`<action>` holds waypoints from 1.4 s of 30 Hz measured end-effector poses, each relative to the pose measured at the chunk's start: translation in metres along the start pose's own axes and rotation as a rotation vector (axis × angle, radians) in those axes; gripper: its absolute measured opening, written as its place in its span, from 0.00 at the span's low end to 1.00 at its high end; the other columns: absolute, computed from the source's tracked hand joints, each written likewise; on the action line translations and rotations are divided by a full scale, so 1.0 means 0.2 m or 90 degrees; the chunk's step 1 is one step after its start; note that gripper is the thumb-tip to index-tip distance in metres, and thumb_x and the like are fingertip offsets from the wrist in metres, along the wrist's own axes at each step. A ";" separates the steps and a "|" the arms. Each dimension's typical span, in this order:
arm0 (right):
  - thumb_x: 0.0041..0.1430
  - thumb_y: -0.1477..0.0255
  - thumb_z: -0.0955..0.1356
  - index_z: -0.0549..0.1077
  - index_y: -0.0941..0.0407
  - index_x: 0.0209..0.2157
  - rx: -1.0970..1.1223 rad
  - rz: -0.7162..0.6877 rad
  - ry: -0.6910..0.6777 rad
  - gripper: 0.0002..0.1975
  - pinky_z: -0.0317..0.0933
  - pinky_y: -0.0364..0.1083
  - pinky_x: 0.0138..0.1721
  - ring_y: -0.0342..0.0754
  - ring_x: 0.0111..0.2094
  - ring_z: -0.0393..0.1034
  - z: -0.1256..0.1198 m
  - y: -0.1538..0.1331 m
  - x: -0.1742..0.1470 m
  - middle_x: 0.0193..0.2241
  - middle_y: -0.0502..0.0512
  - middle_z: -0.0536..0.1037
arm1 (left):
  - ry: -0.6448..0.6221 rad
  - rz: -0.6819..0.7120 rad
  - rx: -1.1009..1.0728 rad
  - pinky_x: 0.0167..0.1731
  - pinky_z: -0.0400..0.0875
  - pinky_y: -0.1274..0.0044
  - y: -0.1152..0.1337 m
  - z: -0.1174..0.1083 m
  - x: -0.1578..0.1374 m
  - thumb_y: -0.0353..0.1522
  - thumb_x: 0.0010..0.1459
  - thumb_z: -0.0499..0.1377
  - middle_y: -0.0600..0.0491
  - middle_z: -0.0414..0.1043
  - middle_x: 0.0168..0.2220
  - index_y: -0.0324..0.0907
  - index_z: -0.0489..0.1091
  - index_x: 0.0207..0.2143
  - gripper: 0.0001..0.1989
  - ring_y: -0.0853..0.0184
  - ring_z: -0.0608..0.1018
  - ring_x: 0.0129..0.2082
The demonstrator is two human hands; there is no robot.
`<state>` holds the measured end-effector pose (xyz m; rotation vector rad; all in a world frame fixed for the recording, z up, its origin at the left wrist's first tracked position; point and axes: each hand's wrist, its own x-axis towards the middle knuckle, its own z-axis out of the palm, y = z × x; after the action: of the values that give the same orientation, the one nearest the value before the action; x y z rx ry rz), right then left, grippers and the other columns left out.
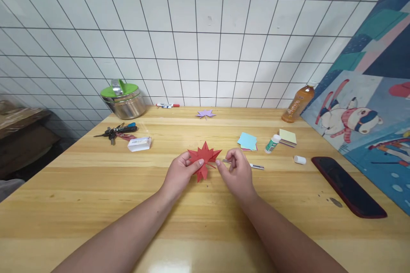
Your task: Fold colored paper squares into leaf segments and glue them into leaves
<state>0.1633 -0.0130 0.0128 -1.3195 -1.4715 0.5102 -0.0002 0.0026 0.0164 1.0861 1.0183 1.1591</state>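
Observation:
A red folded-paper maple leaf [204, 152] with a thin stem is held up over the middle of the table. My left hand [183, 171] pinches it from the left, thumb on top and fingers underneath. Close to the stem side on the right is my right hand [237, 174]. Its fingers are curled and its thumb tip is apart from the index finger, with nothing visible between them. Behind that hand lies a slim utility knife [257, 166], partly covered by the fingers.
Rightward stand a glue stick [272, 143], its white cap [300, 160], sticky notes [247, 141], a yellow pad [287, 137], a bottle [298, 103] and a dark phone-like slab [347, 187]. Leftward are a pot [124, 101], keys [117, 131] and a small box [139, 144]. A purple paper leaf [205, 114] lies behind.

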 end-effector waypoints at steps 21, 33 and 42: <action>0.45 0.62 0.69 0.71 0.57 0.33 0.341 0.252 -0.134 0.15 0.62 0.40 0.24 0.41 0.25 0.63 0.03 0.04 0.04 0.27 0.51 0.70 | -0.036 -0.043 0.012 0.33 0.69 0.76 -0.02 0.04 -0.02 0.33 0.41 0.67 0.51 0.77 0.31 0.38 0.68 0.35 0.18 0.65 0.78 0.30; 0.43 0.57 0.69 0.75 0.58 0.27 0.276 0.343 -0.221 0.18 0.61 0.40 0.22 0.41 0.24 0.62 0.05 -0.01 0.01 0.22 0.50 0.71 | 0.047 0.017 -0.018 0.31 0.68 0.78 -0.02 0.02 0.01 0.32 0.41 0.67 0.53 0.77 0.30 0.40 0.65 0.40 0.22 0.69 0.77 0.28; 0.37 0.60 0.72 0.69 0.59 0.18 0.389 0.418 -0.212 0.17 0.60 0.41 0.26 0.38 0.19 0.58 0.08 -0.01 0.01 0.16 0.46 0.66 | 0.041 0.023 -0.057 0.32 0.69 0.77 -0.03 0.04 0.00 0.32 0.44 0.66 0.53 0.76 0.29 0.39 0.65 0.41 0.21 0.68 0.77 0.28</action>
<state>0.1492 -0.0075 0.0102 -1.2197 -0.9650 1.5340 0.0082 0.0006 0.0116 1.0048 0.9901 1.2638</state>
